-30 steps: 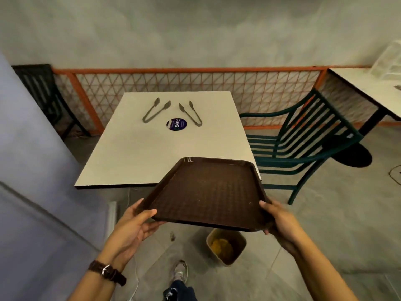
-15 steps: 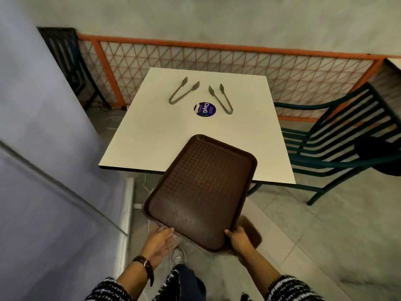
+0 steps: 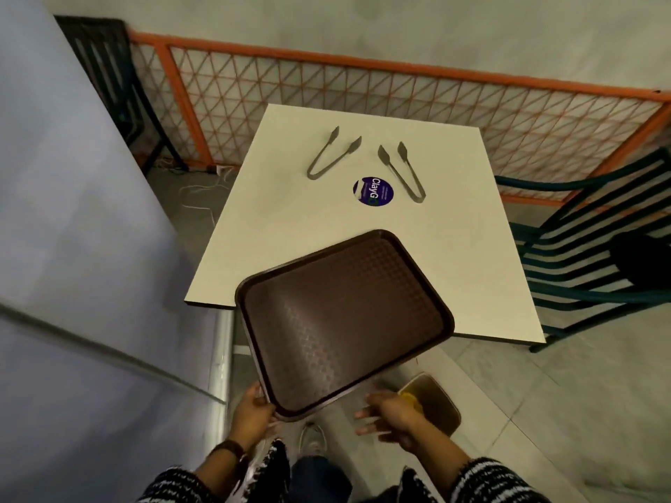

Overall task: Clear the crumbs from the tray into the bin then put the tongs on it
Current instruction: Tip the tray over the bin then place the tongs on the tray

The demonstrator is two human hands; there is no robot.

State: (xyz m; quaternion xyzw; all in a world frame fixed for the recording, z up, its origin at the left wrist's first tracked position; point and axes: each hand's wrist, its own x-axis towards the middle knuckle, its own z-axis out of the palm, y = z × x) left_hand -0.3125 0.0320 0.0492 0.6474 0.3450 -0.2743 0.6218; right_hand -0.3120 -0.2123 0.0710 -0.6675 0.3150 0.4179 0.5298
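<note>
The brown textured tray [image 3: 341, 321] is held out over the near edge of the white table [image 3: 283, 226], its far corner above the tabletop. My left hand [image 3: 254, 413] grips its near left corner. My right hand [image 3: 390, 417] is off the tray, fingers spread, just below its near edge. Two metal tongs lie at the far side of the table: the left tongs [image 3: 332, 152] and the right tongs [image 3: 401, 172]. The bin [image 3: 437, 402] stands on the floor beside my right hand, with yellow crumbs visible inside.
A round purple sticker [image 3: 373, 190] sits between the tongs. A green slatted chair [image 3: 595, 270] stands right of the table, an orange mesh fence [image 3: 363, 88] behind it, a grey wall panel [image 3: 80, 248] on the left. My shoe [image 3: 312, 439] is on the floor below.
The tray has swung from above the bin toward the table and rotated. My right hand has let go of it; my left hand still holds it.
</note>
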